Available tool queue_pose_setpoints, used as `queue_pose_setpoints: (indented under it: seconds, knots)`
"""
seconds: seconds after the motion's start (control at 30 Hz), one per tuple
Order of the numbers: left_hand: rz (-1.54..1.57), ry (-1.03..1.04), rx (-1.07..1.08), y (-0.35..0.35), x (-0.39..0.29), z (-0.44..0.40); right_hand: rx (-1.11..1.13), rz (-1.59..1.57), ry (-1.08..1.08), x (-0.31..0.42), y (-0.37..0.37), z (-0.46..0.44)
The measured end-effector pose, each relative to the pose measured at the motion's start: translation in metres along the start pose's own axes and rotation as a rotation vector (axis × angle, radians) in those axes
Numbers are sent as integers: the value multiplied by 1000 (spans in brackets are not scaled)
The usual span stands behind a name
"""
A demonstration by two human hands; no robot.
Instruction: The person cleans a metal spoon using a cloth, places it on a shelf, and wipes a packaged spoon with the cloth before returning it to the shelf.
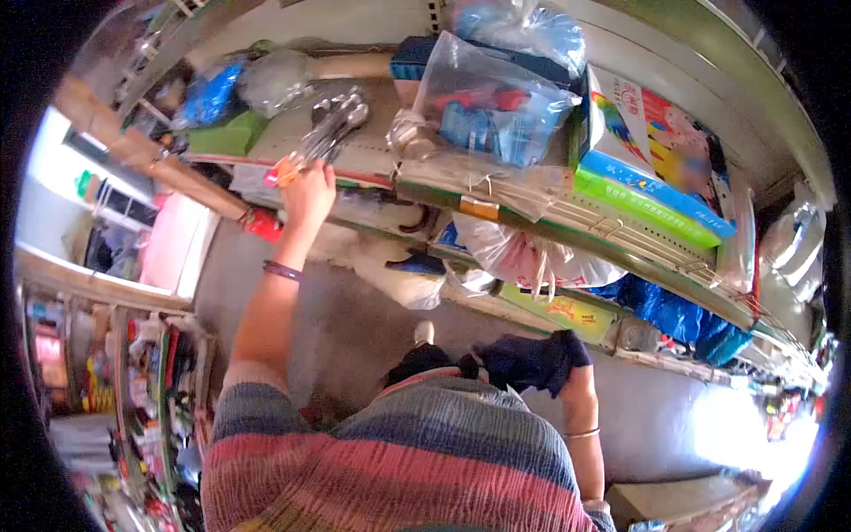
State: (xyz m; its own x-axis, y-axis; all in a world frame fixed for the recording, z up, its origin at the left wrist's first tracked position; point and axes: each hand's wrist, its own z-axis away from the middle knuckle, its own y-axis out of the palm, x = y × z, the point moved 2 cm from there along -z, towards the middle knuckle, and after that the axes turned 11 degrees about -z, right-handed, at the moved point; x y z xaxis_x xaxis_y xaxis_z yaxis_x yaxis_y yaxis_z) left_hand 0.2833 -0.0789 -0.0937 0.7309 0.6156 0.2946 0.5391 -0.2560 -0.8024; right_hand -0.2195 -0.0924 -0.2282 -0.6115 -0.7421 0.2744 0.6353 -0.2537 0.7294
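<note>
Though blurred, likely spoons [336,121], long axis diagonal, bowls [356,110] away from left hand [309,195].

single wide head-worn view, looking forward and steeply down, shelf close ahead, wearer's own torso below

Nothing legible for certain. On the colourful box [616,115] at the upper right of the frame, a short line of red characters on white, too small and blurred to read. Along its blue edge, pale marks like print, equally unclear. On the side of the green box [638,208] just beneath, a row of white characters, too fine to make out. On the yellow-green box [563,310] right of centre, red-orange print, unreadable. On the white plastic bag [505,253] near centre, red marks, too crumpled to read.
</note>
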Motion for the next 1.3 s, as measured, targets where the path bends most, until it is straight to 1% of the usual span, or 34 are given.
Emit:
queue_pose_setpoints:
  seconds: [0.03, 0.07, 0.1, 0.17, 0.2, 0.23, 0.27, 0.3, 0.37, 0.43, 0.5, 0.57, 0.63, 0.67, 0.8, 0.87, 0.93, 1.03, 1.13, 1.17, 1.2, 1.23, 1.27, 1.3]
  knots:
    - [-38, 55, -4, 13, 2, -14, -7, -7, 31, -5, 5, 7]
    - [-66, 78, 33, 25, 2, -26, 49, 23, 14, -8, 10, 15]
    - [-71, 106, 53, 49, 5, -39, 103, 52, -2, -11, 39, 35]
    - [-10, 23, 275, 45, 0, -57, 201, 709, -233, -16, 61, 38]
    - [-27, 58, 174, 51, 1, -63, 225, 1347, -429, -19, 58, 27]
    - [-47, 90, 72, 57, 5, -68, 278, 1768, -537, -22, 58, 23]
    - [-67, 120, -34, 61, 7, -73, 312, 2169, -704, -25, 58, 20]
    - [62, 120, -84, 50, 4, -80, 388, 2346, -802, -30, 58, 21]
    - [316, 121, -184, 3, -13, -99, 395, 2437, -852, -37, 48, 23]
    - [761, 386, -151, -19, -49, -109, 263, 2268, -751, -39, 21, 29]
    - [793, 679, -50, -18, -88, -109, 155, 2122, -668, -38, 4, 37]
    - [543, 863, -100, -11, -111, -111, 64, 1998, -627, -38, -7, 42]
    - [501, 923, -90, -13, -121, -116, -17, 1870, -614, -41, -11, 47]
    - [492, 959, -74, -15, -123, -118, -53, 1803, -574, -42, -13, 50]
    - [493, 1037, -35, -7, -129, -120, -154, 1536, -418, -41, 20, 61]
    - [503, 1040, -27, -7, -132, -121, -187, 1620, -428, -42, 14, 64]
    - [528, 1020, -14, -10, -132, -121, -211, 1923, -525, -39, 1, 64]
    - [411, 1041, -161, -13, -134, -117, -268, 1813, -487, -34, -16, 61]
    - [437, 1162, -304, -28, -131, -114, -491, 2061, -137, -26, -17, 66]
    - [415, 1165, -333, -30, -130, -114, -521, 2088, -148, -23, -11, 69]
    - [393, 1168, -364, -32, -129, -115, -552, 2115, -159, -20, 21, 76]
    - [370, 1170, -395, -35, -128, -115, -583, 2142, -172, -18, 38, 80]
    - [345, 1142, -431, -41, -126, -116, -519, 2147, -270, -15, 36, 81]
    - [319, 1112, -466, -50, -122, -117, -463, 1929, -313, -11, 41, 87]
